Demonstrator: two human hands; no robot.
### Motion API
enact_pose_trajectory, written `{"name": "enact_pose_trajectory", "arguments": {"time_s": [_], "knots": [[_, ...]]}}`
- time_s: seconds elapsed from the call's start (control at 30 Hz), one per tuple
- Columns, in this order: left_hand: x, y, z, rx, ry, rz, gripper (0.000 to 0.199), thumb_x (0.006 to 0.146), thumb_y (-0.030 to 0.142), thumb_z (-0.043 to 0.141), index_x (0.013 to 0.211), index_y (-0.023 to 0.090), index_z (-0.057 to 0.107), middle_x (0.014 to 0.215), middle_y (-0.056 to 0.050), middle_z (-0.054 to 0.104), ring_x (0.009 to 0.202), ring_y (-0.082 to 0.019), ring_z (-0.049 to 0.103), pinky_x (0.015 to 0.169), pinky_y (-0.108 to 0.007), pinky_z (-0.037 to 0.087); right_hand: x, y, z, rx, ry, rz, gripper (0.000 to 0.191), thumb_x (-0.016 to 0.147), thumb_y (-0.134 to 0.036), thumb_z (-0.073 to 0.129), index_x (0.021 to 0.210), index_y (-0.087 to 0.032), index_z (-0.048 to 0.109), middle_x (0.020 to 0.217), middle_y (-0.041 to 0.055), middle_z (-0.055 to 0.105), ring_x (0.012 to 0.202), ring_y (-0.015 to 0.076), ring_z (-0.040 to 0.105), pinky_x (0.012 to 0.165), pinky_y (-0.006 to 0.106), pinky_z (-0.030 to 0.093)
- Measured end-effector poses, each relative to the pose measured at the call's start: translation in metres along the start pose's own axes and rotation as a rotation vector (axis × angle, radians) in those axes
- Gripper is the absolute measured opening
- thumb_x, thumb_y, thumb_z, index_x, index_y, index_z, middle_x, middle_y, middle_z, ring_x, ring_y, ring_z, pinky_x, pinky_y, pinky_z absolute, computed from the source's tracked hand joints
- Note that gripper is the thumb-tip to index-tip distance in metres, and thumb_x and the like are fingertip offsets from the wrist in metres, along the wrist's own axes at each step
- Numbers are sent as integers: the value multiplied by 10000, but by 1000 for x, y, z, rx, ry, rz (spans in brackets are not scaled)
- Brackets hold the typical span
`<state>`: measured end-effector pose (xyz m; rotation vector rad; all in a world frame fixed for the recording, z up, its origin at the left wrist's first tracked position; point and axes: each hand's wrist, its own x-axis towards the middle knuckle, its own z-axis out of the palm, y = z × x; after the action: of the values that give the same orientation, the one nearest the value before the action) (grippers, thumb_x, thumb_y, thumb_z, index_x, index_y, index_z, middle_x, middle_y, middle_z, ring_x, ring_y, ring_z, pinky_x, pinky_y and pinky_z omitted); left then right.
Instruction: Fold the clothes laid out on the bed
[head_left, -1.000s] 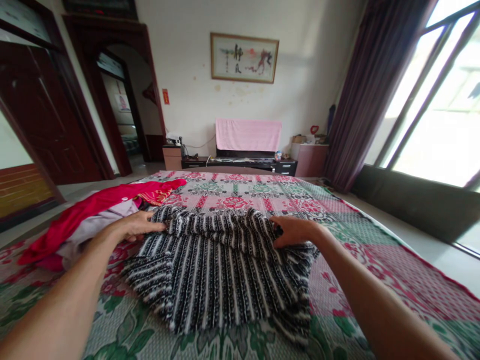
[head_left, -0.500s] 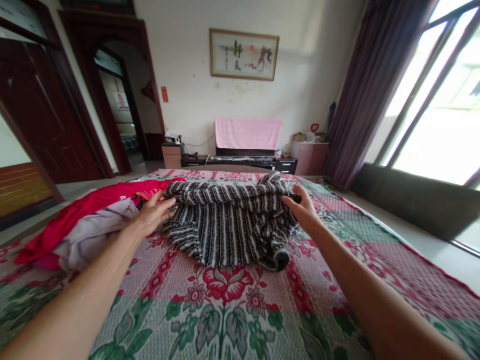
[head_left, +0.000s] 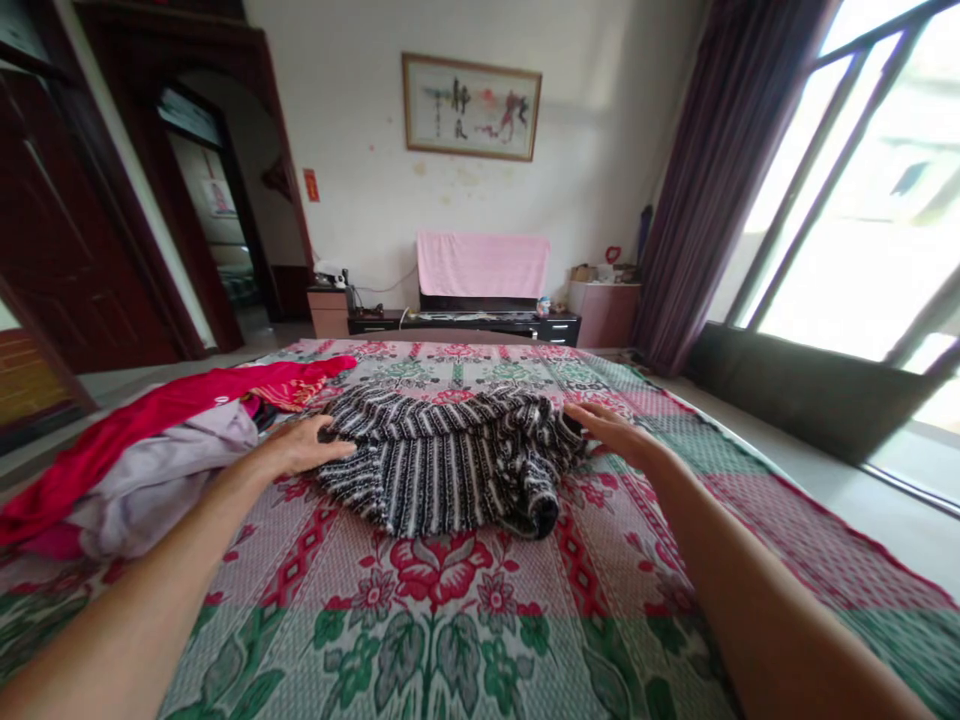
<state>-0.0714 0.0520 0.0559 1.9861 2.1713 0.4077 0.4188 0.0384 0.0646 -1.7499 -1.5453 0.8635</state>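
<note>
Resting flat at frame centre: left hand (head_left: 300, 447) open on striped knit (head_left: 442, 465), right hand (head_left: 615, 428) open at its right edge. Knit lying bunched on floral bedspread (head_left: 450, 630). Risk: fold slumping, rolled hem uneven. Red garment pile (head_left: 142, 440) crowding at left.

Both forearms (head_left: 112, 630) — elbows beyond the bottom edge

Black-and-white striped knit garment (head_left: 450, 465) lies folded into a rumpled, roughly rectangular bundle on the floral bedspread, toward the far middle of the bed. Stripes run lengthwise on the near layer, crosswise on the folded-over far edge. Near right corner curls into a dark roll. Left edge sits just beside the heap of red and grey clothes.
</note>
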Motion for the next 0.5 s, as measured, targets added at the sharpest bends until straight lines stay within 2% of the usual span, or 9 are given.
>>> {"name": "enact_pose_trajectory", "arguments": {"time_s": [0.13,0.2,0.23,0.3,0.37,0.43,0.5], "knots": [[-19,16,-6,-202,-206,46,1045,555,543,669,1453,132,328,968,-92,706,822,-262,662,664,-300,480,-8,-1,-6,-39,-229,-116,915,666,-519,720,1439,-228,324,1156,127,628,936,232,615,630,274,510],[-25,18,-6,-352,-291,62,1017,573,467,650,1469,154,284,899,-51,700,741,-222,648,597,-272,458,-5,2,-5,-34,-257,-185,1006,613,-428,776,1461,-204,282,1129,125,644,940,239,621,699,300,521],[-26,18,-5,-403,-308,72,984,575,430,637,1462,168,299,868,-29,691,712,-203,636,580,-258,446,-2,3,-1,-40,-230,-218,1007,590,-380,789,1451,-196,301,1105,115,655,941,241,622,736,313,521],[-25,16,-3,-441,-296,90,905,568,347,605,1425,179,371,799,9,667,654,-168,605,561,-240,424,6,5,11,-82,-99,-262,892,572,-287,770,1382,-182,410,1047,93,672,935,243,620,792,336,510],[-20,13,0,-401,-236,86,805,569,284,563,1361,174,467,712,32,633,595,-149,569,541,-236,400,14,5,29,-152,110,-249,656,605,-226,691,1241,-159,545,974,84,679,906,245,619,815,363,496],[-16,13,2,-315,-129,50,673,580,257,545,1246,171,582,657,30,614,597,-157,563,548,-242,396,21,2,49,-147,296,-244,498,629,-200,622,1124,-158,610,922,74,680,885,240,621,834,378,484],[-14,13,1,-231,42,-12,532,613,270,544,1122,176,662,686,1,639,678,-187,590,607,-257,421,25,-3,66,-29,432,-305,454,637,-202,586,1089,-171,614,912,56,680,878,225,620,844,377,478]]}}
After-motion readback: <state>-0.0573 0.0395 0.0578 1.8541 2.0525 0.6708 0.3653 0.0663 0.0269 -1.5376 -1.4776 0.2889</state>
